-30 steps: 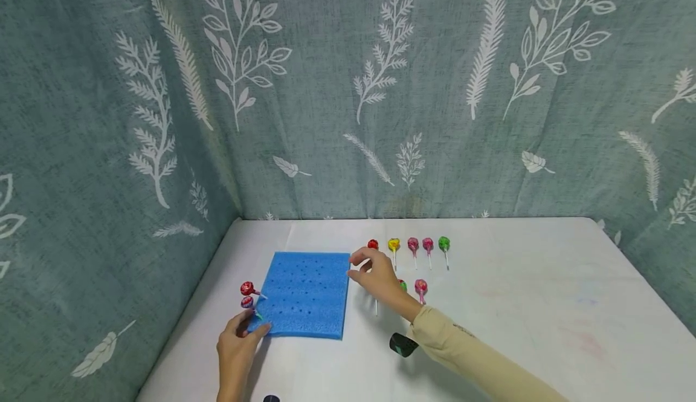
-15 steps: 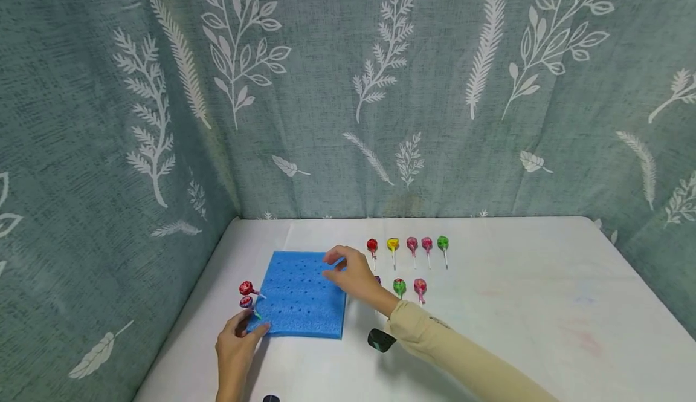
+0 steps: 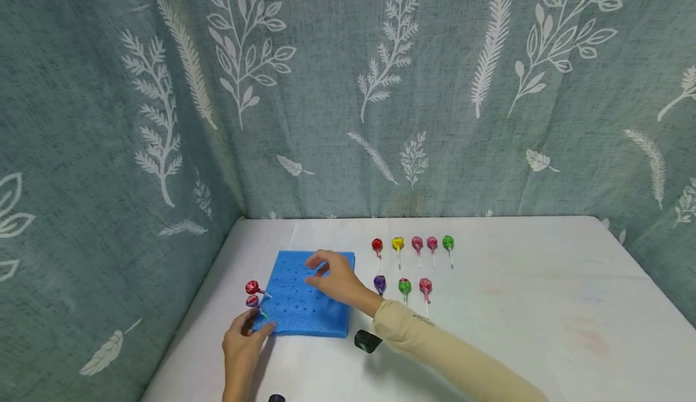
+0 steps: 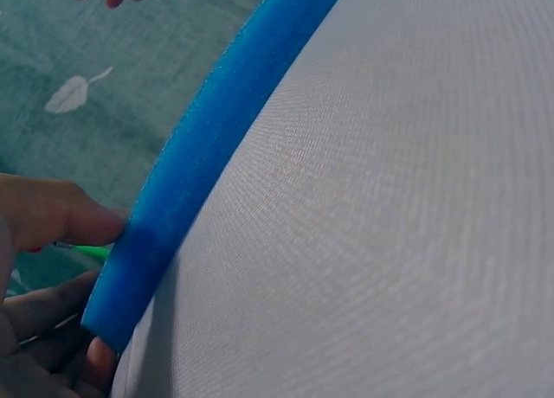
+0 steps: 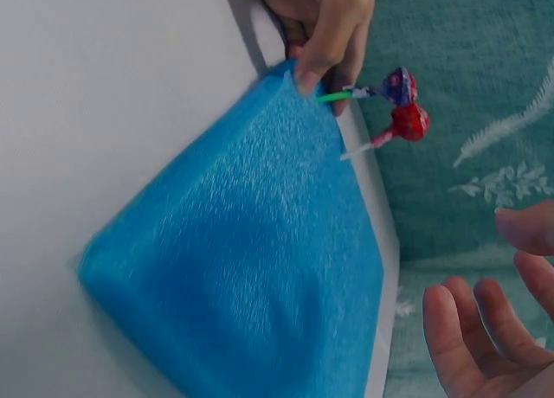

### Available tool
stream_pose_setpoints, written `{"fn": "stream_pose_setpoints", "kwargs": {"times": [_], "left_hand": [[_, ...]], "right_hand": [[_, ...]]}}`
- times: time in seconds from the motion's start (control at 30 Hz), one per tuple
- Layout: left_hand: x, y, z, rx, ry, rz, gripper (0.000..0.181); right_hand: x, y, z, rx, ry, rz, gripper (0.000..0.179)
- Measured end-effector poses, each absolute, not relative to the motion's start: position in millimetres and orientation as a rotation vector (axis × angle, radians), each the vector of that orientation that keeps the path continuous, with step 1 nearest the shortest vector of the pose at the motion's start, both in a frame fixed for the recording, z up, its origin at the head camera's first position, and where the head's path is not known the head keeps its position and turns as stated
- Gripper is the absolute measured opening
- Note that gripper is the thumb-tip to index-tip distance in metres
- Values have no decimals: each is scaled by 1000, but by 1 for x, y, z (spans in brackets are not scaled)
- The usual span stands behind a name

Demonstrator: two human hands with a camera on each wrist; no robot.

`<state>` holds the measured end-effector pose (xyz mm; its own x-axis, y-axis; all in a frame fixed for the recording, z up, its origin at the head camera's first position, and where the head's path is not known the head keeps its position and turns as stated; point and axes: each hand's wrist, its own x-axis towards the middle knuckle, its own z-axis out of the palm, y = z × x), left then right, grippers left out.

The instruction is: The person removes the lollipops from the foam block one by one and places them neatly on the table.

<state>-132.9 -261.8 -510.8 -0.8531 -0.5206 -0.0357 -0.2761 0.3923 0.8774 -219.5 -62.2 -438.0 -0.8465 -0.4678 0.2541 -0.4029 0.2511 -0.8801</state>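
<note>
A blue foam block (image 3: 321,328) dotted with small holes lies on the white table. My left hand (image 3: 241,350) grips its near left corner; in the left wrist view the thumb (image 4: 91,221) is on one face and a fingertip (image 4: 99,359) shows at the other. Beside this hand, a red lollipop (image 5: 409,121) and a purple-red lollipop (image 5: 398,86) lean out over the block's left edge. Their sticks meet the foam; how deep they go cannot be told. Above the block is my right hand (image 3: 337,278), fingers apart and loosely curved, with nothing between them.
Right of the block lie two rows of lollipops: red (image 3: 377,245), yellow (image 3: 398,243), pink and green (image 3: 448,243) behind; purple (image 3: 379,284), green (image 3: 405,287) and pink (image 3: 426,286) in front. A patterned curtain (image 3: 326,94) hangs along the back and left.
My right hand has moved left, from the block's right edge to over its middle, uncovering lollipops at the right. My left hand stays at the corner.
</note>
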Motion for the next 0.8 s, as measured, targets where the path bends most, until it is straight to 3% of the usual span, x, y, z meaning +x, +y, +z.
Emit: {"fn": "stream_pose_setpoints", "kwargs": {"times": [0.8], "left_hand": [[-129, -264, -509, 618, -2362, -1421, 53]], "right_hand": [[-217, -134, -445, -875, 2411, -1630, 27]]}}
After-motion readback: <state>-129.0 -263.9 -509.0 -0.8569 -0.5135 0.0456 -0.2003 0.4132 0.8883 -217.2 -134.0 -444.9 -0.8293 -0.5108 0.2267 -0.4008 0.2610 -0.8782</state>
